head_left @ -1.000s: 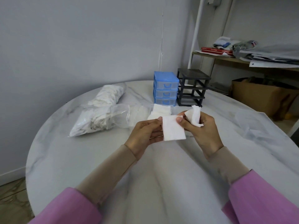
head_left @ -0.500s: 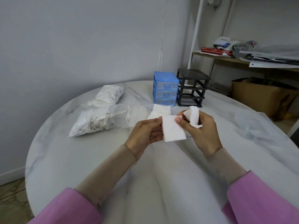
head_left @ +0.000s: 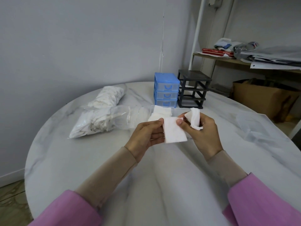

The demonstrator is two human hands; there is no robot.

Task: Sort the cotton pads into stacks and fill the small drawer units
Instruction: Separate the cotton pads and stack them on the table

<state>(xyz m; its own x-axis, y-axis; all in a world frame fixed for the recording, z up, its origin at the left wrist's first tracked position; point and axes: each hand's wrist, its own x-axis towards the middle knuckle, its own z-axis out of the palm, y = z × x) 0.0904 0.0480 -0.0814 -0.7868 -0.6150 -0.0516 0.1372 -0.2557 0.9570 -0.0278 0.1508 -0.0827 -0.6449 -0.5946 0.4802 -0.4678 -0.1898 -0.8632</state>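
Note:
My left hand [head_left: 146, 136] and my right hand [head_left: 203, 132] are raised over the middle of the round marble table [head_left: 81, 160]. Between them is a flat square cotton pad [head_left: 174, 132]: the left fingers pinch its left edge, and the right thumb presses its upper right corner. The right hand also grips a small bunch of folded pads [head_left: 194, 117]. A low stack of pads [head_left: 160, 113] lies just behind the hands. At the back stand a blue three-drawer unit [head_left: 166, 91] with its drawers shut and a black frame without drawers [head_left: 193, 88].
Two clear bags of cotton pads [head_left: 101, 118] lie at the left. A clear plastic drawer or bag [head_left: 254, 126] lies at the right. A shelf with papers and a cardboard box [head_left: 260, 98] stand beyond the table's right edge.
Both hands have stayed nearly still. The right hand's bunch of pads has shifted slightly, and the flat pad remains held between both hands.

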